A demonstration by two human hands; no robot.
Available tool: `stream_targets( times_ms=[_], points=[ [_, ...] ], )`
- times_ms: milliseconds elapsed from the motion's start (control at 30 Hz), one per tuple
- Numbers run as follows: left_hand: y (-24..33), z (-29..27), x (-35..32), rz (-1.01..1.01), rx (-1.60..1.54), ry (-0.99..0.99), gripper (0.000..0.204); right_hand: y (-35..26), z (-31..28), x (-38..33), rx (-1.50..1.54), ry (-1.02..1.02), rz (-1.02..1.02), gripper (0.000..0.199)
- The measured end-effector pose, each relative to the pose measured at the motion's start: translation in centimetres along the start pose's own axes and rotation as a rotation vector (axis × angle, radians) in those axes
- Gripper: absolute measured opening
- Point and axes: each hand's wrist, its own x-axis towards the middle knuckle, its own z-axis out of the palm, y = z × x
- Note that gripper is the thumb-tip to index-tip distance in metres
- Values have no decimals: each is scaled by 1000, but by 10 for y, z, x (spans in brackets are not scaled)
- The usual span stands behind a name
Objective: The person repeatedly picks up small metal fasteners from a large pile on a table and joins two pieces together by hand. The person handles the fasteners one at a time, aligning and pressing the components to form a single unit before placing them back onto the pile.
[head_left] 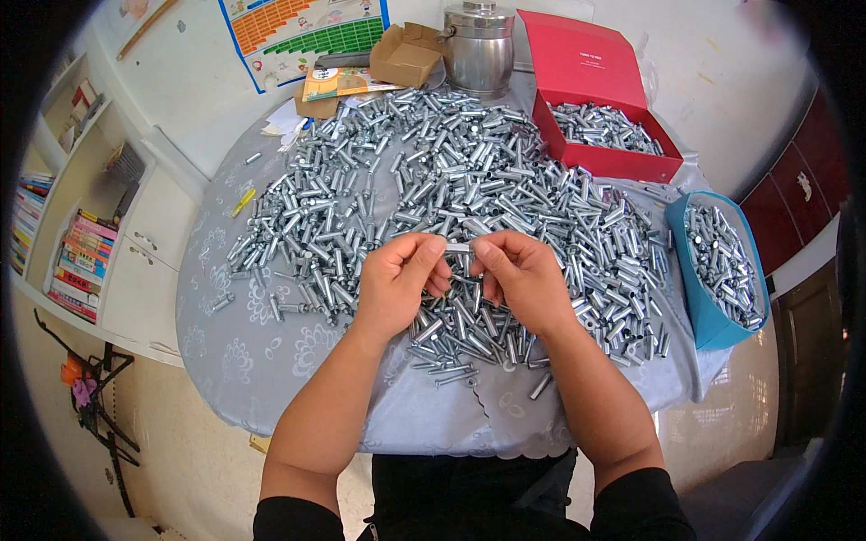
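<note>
My left hand (pixel 403 275) and my right hand (pixel 520 275) are raised over the near middle of the table. Between their thumbs and fingertips they pinch the two ends of one short silvery expansion bolt (pixel 458 247), held roughly level. Most of its ends are covered by my fingers. Beneath and around both hands spreads a big heap of loose silvery metal sleeves and bolts (pixel 487 185). A few thin bolts with washers (pixel 456 377) lie at the heap's near edge, in front of my wrists.
The round table wears a grey patterned cloth (pixel 239 361). An open red box (pixel 622 167) and a teal bin (pixel 699 298), both filled with metal pieces, stand at the right. A steel pot (pixel 480 50) and cardboard box (pixel 406 56) stand behind. A yellow tool (pixel 244 201) lies left.
</note>
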Motion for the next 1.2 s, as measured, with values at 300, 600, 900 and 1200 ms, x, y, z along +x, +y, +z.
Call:
stream_targets(
  times_ms=[300,600,900,1200],
  points=[
    [1,2,0,25,21,10,28,5,0,1,50,5,-44,16],
    [-2,2,1,19,-18,28,23,7,2,1,-134,213,-210,26],
    [-5,-2,4,117,-11,-48,19,-1,7,-5,-150,123,-107,22],
    [-7,-3,4,36,-47,47,21,0,-1,0,-85,148,-71,18]
  ],
)
